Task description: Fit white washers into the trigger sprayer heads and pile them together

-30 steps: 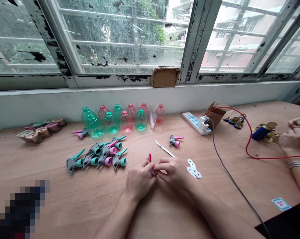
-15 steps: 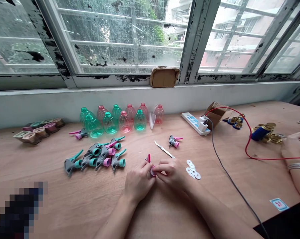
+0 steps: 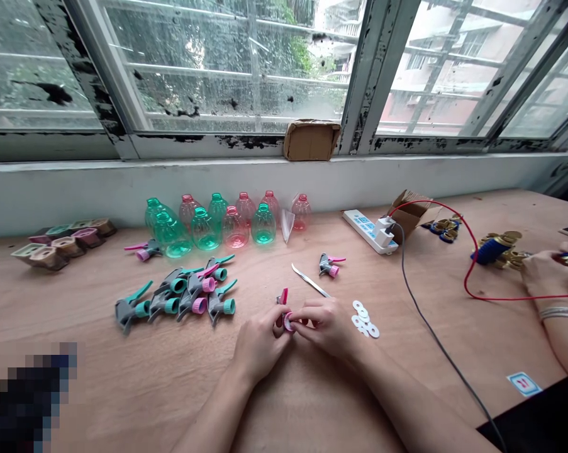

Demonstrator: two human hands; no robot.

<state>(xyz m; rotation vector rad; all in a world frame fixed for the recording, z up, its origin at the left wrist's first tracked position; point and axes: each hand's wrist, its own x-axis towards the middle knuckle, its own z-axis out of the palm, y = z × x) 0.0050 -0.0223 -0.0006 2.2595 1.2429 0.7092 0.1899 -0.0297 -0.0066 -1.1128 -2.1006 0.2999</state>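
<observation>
Gripping the light, stiff plastic spray head (image 3: 288, 322) by its pink collar, left hand (image 3: 259, 345) and right hand (image 3: 325, 327) both curled closed on it.

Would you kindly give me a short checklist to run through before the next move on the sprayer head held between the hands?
1. Left hand and right hand both on the pink-capped trigger sprayer: ok.
2. White washers lying beside the right hand: ok.
3. Slender metal tool lying apart from the hands: ok.
4. Grey cable away from the hands: ok.
5. Washer seated inside the cap: cannot tell, fingers hide it.
</observation>
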